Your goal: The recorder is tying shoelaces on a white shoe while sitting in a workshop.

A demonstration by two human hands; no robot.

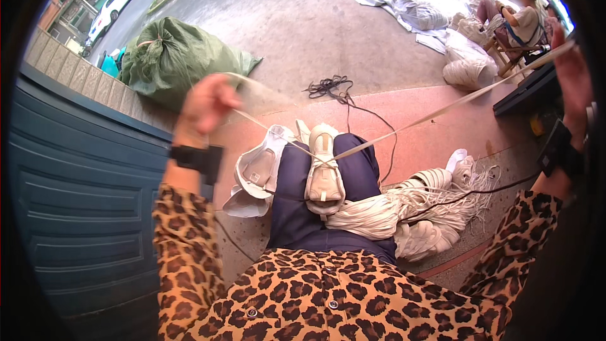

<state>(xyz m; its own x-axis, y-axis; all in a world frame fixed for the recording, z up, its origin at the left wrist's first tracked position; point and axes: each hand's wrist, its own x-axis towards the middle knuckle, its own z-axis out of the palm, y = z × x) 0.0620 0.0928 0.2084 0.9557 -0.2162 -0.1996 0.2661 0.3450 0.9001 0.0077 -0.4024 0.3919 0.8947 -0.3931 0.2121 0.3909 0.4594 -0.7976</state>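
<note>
Leopard-print sleeves are coming up from the lower edge, soft patterned fabric, with dark blue trousers (297,208) stretched over the lap. A white shoe (324,173) is lying sole-down on the knee, toe pointing away, smooth padded upper. A flat cream lace (442,108) is running taut from the shoe's eyelets out to both sides. Left hand (205,104) is raised, fingers curled and pinching one lace end. Right hand (573,66) is raised high at the frame rim, closed on the other end. A bundle of laces (404,205), ribbon-like, is piling beside the right thigh. Another white shoe (259,173) is sitting beside the left knee. Farther: a crumpled green sack (173,57), then a seated person (521,22).
</note>
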